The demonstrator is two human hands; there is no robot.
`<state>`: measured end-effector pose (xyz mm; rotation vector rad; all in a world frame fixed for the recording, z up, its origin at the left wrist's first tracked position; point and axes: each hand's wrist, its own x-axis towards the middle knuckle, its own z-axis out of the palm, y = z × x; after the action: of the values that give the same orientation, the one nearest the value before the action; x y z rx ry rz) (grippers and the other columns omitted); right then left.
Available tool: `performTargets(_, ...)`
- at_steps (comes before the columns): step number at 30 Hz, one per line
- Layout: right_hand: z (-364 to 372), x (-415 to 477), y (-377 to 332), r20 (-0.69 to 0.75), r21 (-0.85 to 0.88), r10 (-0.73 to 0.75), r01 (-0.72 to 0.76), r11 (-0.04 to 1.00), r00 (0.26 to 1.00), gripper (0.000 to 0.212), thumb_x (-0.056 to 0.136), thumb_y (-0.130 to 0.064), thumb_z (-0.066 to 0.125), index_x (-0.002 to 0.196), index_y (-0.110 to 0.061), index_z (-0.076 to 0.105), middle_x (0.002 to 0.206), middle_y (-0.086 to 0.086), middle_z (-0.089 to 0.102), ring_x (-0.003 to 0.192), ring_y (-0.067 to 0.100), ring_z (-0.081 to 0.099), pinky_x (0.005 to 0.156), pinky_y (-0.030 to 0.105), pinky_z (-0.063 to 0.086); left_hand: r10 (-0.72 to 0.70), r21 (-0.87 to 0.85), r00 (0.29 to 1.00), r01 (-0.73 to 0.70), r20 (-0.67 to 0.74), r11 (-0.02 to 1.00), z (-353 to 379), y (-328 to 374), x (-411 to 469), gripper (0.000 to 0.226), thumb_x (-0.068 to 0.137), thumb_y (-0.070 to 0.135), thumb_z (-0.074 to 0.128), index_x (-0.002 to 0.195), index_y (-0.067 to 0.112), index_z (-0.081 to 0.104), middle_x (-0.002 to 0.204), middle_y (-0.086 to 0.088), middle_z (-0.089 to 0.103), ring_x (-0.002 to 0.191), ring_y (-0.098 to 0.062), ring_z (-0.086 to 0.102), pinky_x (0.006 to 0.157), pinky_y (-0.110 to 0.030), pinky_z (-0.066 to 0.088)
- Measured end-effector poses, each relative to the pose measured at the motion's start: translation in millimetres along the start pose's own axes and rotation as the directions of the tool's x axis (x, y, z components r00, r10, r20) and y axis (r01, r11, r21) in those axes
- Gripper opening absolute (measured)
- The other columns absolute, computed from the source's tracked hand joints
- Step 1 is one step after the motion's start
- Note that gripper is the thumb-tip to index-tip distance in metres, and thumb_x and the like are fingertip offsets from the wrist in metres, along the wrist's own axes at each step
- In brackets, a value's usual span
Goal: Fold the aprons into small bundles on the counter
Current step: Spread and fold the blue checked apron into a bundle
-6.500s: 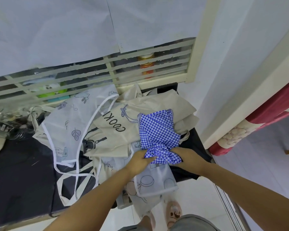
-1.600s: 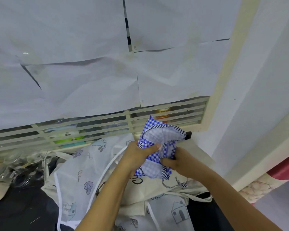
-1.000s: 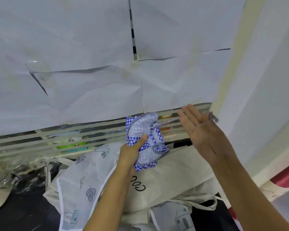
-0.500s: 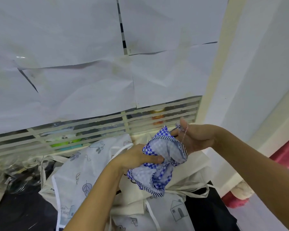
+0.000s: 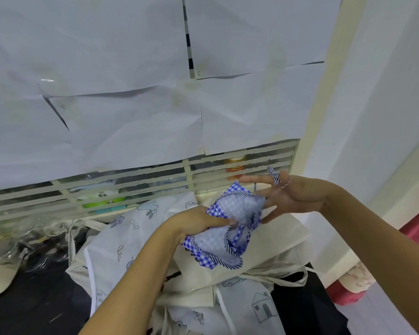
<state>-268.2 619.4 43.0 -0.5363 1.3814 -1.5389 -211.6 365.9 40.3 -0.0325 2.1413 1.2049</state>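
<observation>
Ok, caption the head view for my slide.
Left hand grips the bunched blue checked apron above the apron pile; its tie drapes over the open right hand.

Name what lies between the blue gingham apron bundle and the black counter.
The beige cloth apron and white printed aprons lie piled under the blue gingham apron bundle; bare black counter shows at left.

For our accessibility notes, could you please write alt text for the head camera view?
A person's left hand grips a bunched blue checked apron above a pile of pale aprons on a dark counter. The right hand, fingers spread, touches the apron, whose striped tie drapes over the hand.
</observation>
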Motion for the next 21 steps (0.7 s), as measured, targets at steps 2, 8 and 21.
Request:
performTargets(2,0,0,-4,-0.026,-0.015,0.058,-0.059,0.998,0.998,0.091,0.052,-0.075,0.072,0.129,-0.029,0.057,0.134,0.013,0.056,0.123,0.038,0.052,0.095,0.053,0.047,0.052,0.281,0.997,-0.036,-0.051,0.959,1,2,0,0.034,0.08,0.046,0.071,0.098,0.017,0.067,0.094,-0.004,0.071,0.084,-0.016,0.063,0.084,-0.027,0.051)
performTargets(8,12,15,-14,-0.01,-0.212,0.332,-0.327,0.921,0.943,0.098,0.058,-0.082,0.058,0.129,-0.017,0.043,0.113,0.012,0.062,0.095,0.023,0.064,0.078,0.03,0.055,0.256,0.628,0.96,-0.269,0.113,0.73,23,26,-15,0.032,0.077,0.038,0.076,0.084,0.008,0.067,0.076,-0.009,0.066,0.061,-0.014,0.053,0.055,-0.023,0.043)
performTargets(21,9,39,-44,-0.632,0.347,0.027,0.252,0.904,0.774,0.022,0.094,-0.025,0.055,0.081,-0.009,0.06,0.069,0.006,0.067,0.058,0.016,0.067,0.061,0.027,0.056,0.498,0.865,0.867,-0.27,0.028,0.422,15,36,-6,0.023,0.088,0.002,0.049,0.098,0.013,0.066,0.091,-0.008,0.068,0.082,-0.023,0.062,0.077,-0.038,0.054)
